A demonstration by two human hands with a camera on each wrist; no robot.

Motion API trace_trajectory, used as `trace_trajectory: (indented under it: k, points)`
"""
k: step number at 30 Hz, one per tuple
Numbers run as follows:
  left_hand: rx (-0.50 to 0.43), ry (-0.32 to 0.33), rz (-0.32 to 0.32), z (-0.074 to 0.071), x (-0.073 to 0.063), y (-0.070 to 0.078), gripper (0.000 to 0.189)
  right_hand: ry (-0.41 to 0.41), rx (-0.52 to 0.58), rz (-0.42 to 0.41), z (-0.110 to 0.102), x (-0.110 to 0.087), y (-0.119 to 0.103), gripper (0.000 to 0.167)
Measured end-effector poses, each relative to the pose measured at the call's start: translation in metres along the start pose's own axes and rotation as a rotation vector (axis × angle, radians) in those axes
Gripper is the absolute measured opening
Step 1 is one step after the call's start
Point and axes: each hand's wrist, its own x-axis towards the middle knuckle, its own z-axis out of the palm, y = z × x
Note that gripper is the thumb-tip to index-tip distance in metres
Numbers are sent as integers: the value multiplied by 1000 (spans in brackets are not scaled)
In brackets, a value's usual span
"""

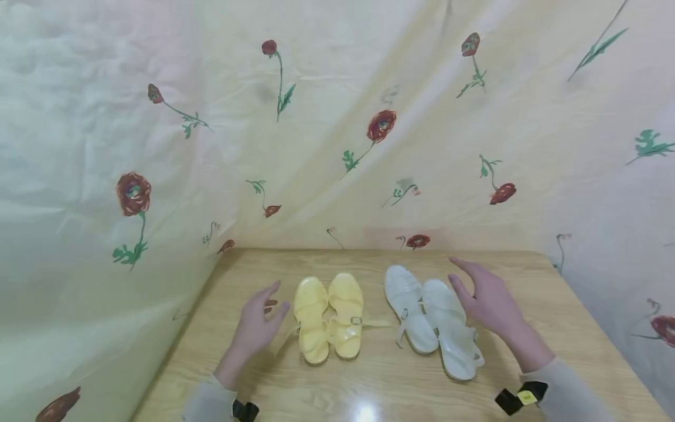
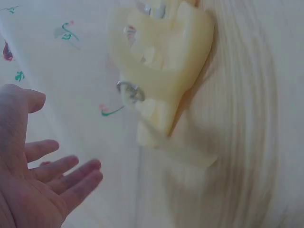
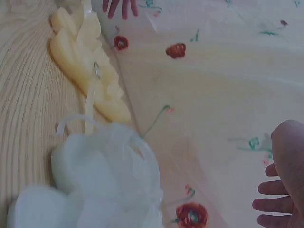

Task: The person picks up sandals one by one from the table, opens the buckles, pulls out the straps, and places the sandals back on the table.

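Two pairs of jelly sandals lie on the wooden table. The yellow sandals (image 1: pixel 345 310) stand side by side left of the middle, their straps undone and spread outward. To the right, the white sandals (image 1: pixel 411 310) lie at a slant, touching each other. My left hand (image 1: pixel 258 319) hovers left of the yellow pair, fingers loosely extended, holding nothing. Beside the white pair, on its right, my right hand (image 1: pixel 490 299) hangs with thumb and fingers apart, also holding nothing. In the left wrist view a yellow sandal (image 2: pixel 190 52) shows its buckle and loose strap, apart from the fingers.
The wooden table (image 1: pixel 369 384) reaches back to a flowered curtain (image 1: pixel 316 146), which also hangs along both sides. Black straps with small devices (image 1: pixel 519 398) sit on both wrists. A bright light reflection lies on the table's near part.
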Motion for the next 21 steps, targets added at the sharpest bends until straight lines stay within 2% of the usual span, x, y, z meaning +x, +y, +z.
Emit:
trace_trajectory:
  k: [5,9,14,18,21]
  points:
    - [-65,-18,-31,15,-5,-3,50,-18,8,-81,14,19,-26,42]
    - [-82,-64,-31,26,-5,-3,43,-53,17,-128,28,32,-47,40]
    - [-81,-113,-77,36,-8,-3,40,-119,58,-180,50,43,-76,41]
    - [-63,-121,-124,40,-10,-7,35,-176,98,-228,72,49,-100,40]
    - [-80,-113,-131,43,-8,-9,31,-240,125,-262,87,55,-116,38]
